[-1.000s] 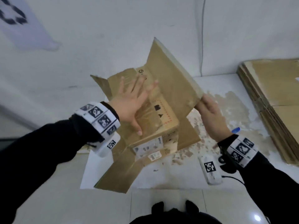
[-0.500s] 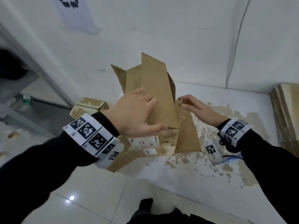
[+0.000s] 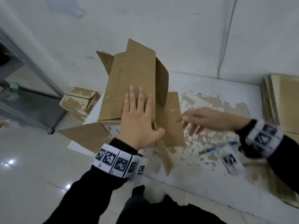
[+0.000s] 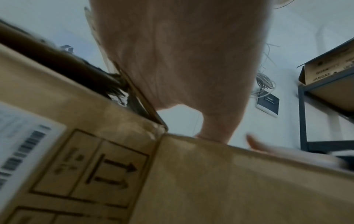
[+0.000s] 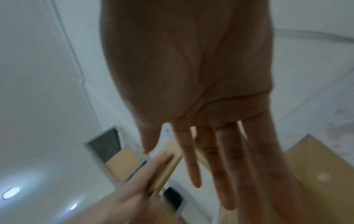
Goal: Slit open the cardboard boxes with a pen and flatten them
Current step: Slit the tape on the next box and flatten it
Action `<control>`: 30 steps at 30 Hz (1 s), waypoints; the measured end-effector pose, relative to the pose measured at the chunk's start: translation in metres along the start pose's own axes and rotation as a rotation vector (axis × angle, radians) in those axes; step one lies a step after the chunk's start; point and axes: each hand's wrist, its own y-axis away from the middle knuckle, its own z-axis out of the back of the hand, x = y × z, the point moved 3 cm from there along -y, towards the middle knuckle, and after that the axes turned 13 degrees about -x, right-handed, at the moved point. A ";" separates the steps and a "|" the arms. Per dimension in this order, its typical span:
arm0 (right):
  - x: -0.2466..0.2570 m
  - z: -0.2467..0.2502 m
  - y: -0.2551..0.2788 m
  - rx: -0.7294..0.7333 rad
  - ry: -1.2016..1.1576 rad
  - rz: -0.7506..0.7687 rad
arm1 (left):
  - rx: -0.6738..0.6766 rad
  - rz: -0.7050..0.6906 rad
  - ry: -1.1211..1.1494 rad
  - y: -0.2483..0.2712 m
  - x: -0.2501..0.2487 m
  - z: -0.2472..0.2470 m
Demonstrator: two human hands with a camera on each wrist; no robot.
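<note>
A brown cardboard box [image 3: 132,81] stands half collapsed on the white table [image 3: 194,178], its flaps splayed out in several directions. My left hand [image 3: 139,120] lies flat on its big upright panel, fingers straight and thumb spread toward the right edge. The left wrist view shows that palm [image 4: 182,53] over the box [image 4: 210,189], beside a printed arrow mark. My right hand [image 3: 199,122] is blurred, just right of the box's right flap, fingers straight and holding nothing; the right wrist view shows those fingers [image 5: 193,159] spread. A blue pen [image 3: 208,149] lies on the table.
A white tagged device [image 3: 230,160] lies next to the pen. A stack of flattened cardboard [image 3: 283,102] sits at the table's right end. A small closed box [image 3: 79,99] stands beside the table's left end, near a grey metal shelf frame [image 3: 40,78]. The wall is close behind.
My left hand went from curling over the panel's edge to lying flat on it. My right hand has left the flap and moved right. The box has folded flatter.
</note>
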 end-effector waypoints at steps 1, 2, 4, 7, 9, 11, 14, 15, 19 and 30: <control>-0.006 0.013 -0.020 -0.096 0.067 -0.047 | 0.001 -0.017 0.014 0.008 0.002 0.000; -0.010 0.023 -0.042 -0.186 0.126 -0.089 | 0.005 -0.028 0.029 0.015 0.004 -0.002; -0.012 0.029 -0.082 -0.268 0.158 -0.192 | 0.008 -0.041 0.059 0.027 0.008 -0.005; 0.000 0.010 -0.127 -0.298 0.155 -0.257 | -0.011 -0.084 0.087 0.038 0.016 -0.007; 0.006 0.002 -0.141 -0.378 0.307 -0.169 | -0.025 -0.114 0.116 0.043 0.022 -0.007; 0.002 0.005 -0.142 -0.427 0.385 -0.107 | -0.044 -0.127 0.162 0.047 0.029 -0.009; -0.027 0.032 -0.134 -0.362 0.251 -0.222 | -0.094 -0.152 0.231 0.050 0.038 -0.013; -0.039 0.045 -0.129 -0.364 0.155 -0.286 | -0.117 -0.162 0.261 0.050 0.041 -0.013; -0.084 0.080 -0.112 -0.594 -0.208 -0.389 | -0.186 -0.182 0.330 0.045 0.042 -0.019; -0.006 -0.111 0.004 -0.384 -0.820 -0.081 | -0.252 -0.037 0.358 -0.060 -0.006 -0.075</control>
